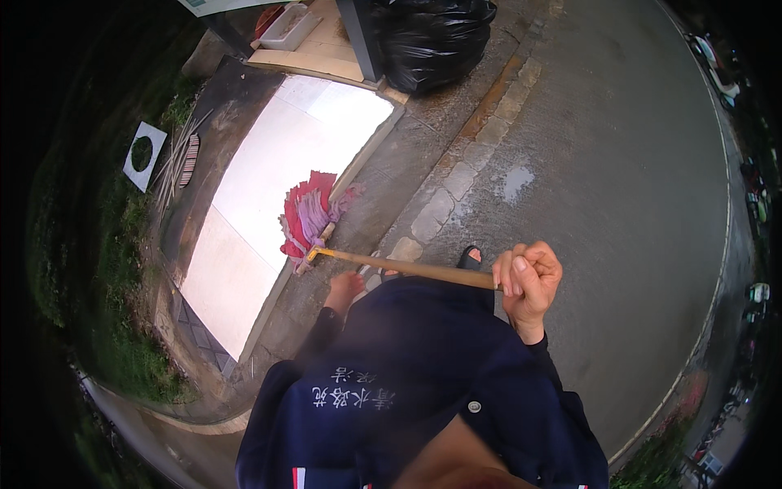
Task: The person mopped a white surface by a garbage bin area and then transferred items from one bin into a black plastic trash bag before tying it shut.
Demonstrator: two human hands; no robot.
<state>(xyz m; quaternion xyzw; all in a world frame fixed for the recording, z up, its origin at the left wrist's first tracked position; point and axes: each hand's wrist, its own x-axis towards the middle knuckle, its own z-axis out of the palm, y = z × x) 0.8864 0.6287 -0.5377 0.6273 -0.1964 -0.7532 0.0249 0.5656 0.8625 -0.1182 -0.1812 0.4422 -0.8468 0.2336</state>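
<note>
My right hand [528, 278] is closed around the upper end of a mop's wooden handle [427, 272]. The handle runs left to a yellow joint [321, 250] and a mop head of red and lilac cloth strips [308, 208]. Those strips are spread over the edge of a pale, flat platform [263, 202], some hanging past it. Below the handle, my left hand [346, 286] hangs near my body, apart from the wood. Its fingers are too unclear to read. My feet in dark open-toed footwear [470, 258] show beneath the handle.
A full black rubbish bag [437, 46] stands beside a dark post [359, 40] at the platform's far end. Behind the post is a white plastic tub [290, 27]. Thin sticks [177, 162] lie left. Wet paving [611, 183] and kerb stones [434, 214] extend right.
</note>
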